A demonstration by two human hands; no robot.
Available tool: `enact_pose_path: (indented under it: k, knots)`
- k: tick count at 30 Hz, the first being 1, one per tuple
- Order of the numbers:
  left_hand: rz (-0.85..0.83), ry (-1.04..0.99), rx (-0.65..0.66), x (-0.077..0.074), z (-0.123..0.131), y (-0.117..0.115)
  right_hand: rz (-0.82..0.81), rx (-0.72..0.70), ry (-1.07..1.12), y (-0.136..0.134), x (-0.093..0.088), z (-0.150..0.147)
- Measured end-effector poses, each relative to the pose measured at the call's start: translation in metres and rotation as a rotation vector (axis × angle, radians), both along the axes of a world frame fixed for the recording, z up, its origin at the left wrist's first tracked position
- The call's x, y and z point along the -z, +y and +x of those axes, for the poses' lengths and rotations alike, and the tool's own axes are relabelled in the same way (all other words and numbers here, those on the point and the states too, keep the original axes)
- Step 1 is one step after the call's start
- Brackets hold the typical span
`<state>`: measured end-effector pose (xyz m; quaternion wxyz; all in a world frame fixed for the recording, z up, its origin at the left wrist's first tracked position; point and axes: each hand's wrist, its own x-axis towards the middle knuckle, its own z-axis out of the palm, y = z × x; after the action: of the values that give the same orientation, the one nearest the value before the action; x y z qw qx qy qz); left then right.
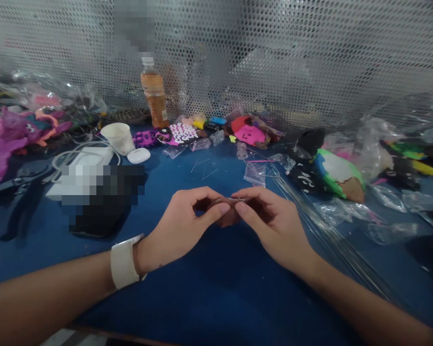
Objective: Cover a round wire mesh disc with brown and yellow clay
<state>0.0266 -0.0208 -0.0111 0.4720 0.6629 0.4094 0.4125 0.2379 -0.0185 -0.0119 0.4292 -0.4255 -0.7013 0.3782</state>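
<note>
My left hand point(182, 223) and my right hand point(270, 221) meet over the middle of the blue table point(220, 288). Both pinch a small brownish piece point(228, 202) between thumbs and fingertips, and a thin metal wire or pin runs along its top. Each hand's fingers are curled around it. A white band point(124, 263) sits on my left wrist. The underside of the piece is hidden by my fingers.
An orange drink bottle point(154, 93) and a white cup point(119, 137) stand at the back. Colourful plush and foam toys point(250, 130), a green-white-black toy point(334, 175), purple toys point(7, 137), clear plastic bags point(255, 174), long thin wires point(332, 235) and black pliers point(18, 192) lie around. Perforated metal wall behind.
</note>
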Motion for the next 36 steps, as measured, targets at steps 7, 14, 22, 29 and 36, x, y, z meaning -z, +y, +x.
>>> enact_pose_path:
  k: [7, 14, 22, 29, 36]
  knots:
    - [0.071, -0.025, -0.034, 0.0021, -0.0007, -0.0037, -0.009, -0.03, 0.05, -0.0015, 0.0008, -0.0012]
    - [0.08, 0.005, 0.016, -0.0026, -0.0005, -0.0033, 0.067, -0.009, 0.008, -0.0017, 0.0013, -0.0008]
    - [0.112, -0.009, -0.053, 0.0014, 0.0002, -0.0053, 0.066, -0.009, 0.007, -0.0021, 0.0007, -0.0007]
    - [0.17, 0.056, -0.056, 0.0009, -0.0004, -0.0054, 0.069, -0.028, 0.029, -0.0043, -0.0002, -0.0016]
    - [0.121, 0.04, -0.045, 0.0011, -0.0006, -0.0056, 0.088, -0.018, 0.006, -0.0037, 0.0, -0.0018]
